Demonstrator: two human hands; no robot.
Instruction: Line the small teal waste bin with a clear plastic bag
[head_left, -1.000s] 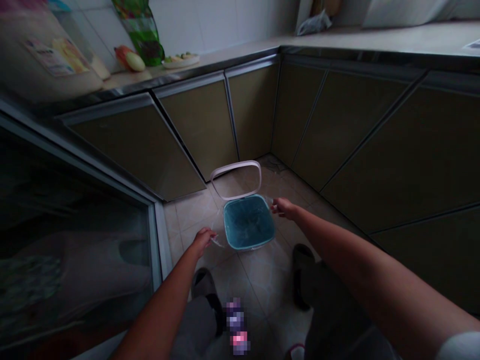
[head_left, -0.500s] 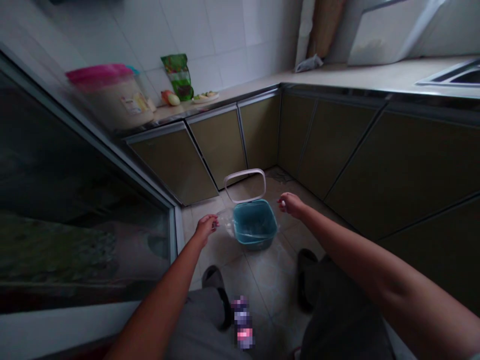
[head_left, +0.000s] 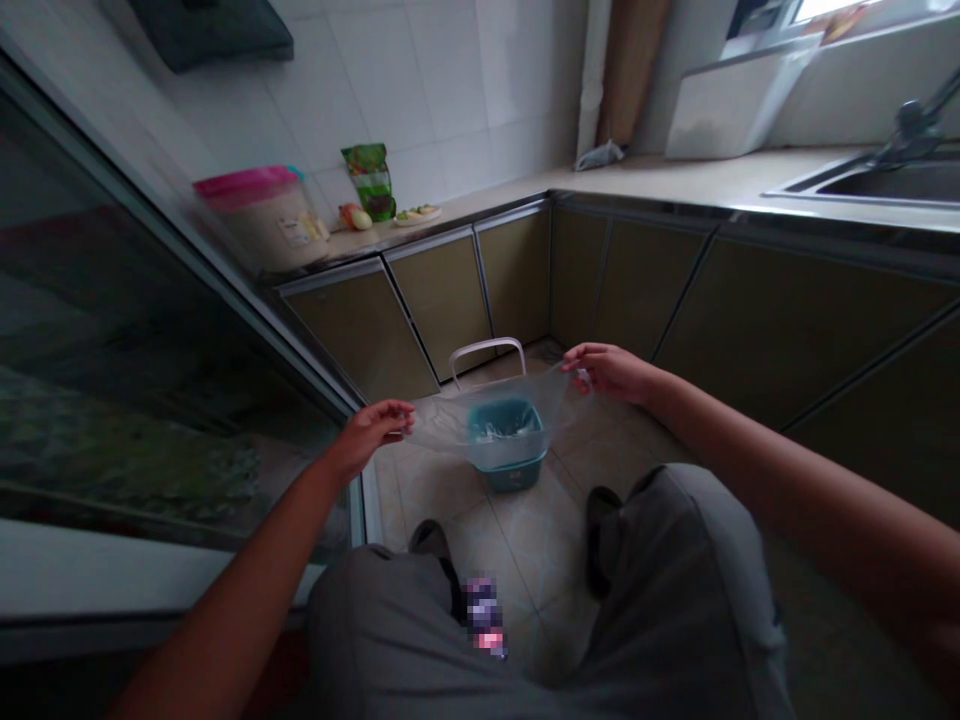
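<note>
left hand (head_left: 369, 432): fingers pinched shut on the left edge of the plastic bag (head_left: 495, 412), held above the floor
right hand (head_left: 611, 372): pinched shut on the bag's right edge, a bit higher than the left
plastic bag: clear and thin, stretched between both hands, hanging in front of and above the bin; whether it touches the bin rim, can't tell
bin (head_left: 506, 445): small teal one, on the floor tiles (head_left: 525, 530) near the corner where the two cabinet runs meet, between the hands and below them
bin lid frame (head_left: 487, 355): white, tipped up at the bin's far side
legs: grey trousers (head_left: 675, 600), dark slippers either side of the tiles just short of the bin
cabinets (head_left: 442, 300): tan doors along the far and right sides
counter (head_left: 675, 180): pink-lidded tub (head_left: 262, 215) at its left end, green packet (head_left: 371, 180) and a small plate by the wall, sink (head_left: 885, 180) at the right edge
glass door (head_left: 135, 380): dark, along the left
</note>
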